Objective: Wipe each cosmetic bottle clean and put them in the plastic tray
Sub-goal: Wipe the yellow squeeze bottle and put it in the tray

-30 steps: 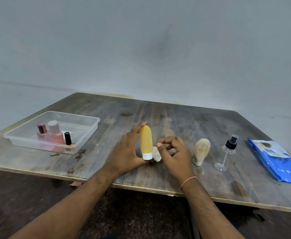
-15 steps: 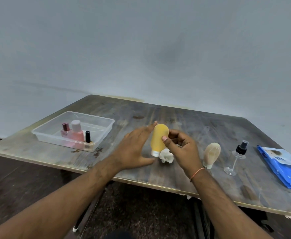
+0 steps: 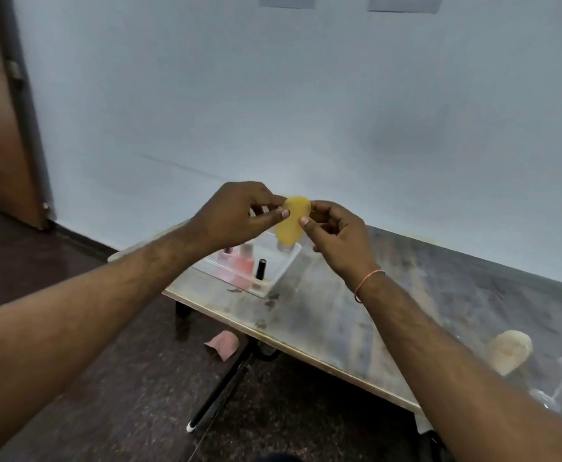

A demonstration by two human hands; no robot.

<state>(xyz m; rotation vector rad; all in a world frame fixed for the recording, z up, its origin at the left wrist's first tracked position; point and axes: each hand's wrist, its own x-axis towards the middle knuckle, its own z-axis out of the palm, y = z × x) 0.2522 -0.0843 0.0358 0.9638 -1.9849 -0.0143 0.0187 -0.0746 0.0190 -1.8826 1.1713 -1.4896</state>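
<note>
Both hands pinch the yellow bottle [image 3: 292, 221], left hand [image 3: 239, 215] and right hand [image 3: 336, 238] at its sides, raised at frame centre above the plastic tray [image 3: 283, 271] near the table [image 3: 406, 295] edge. Half a second ago it sat lower, by the crumpled wipe.
</note>
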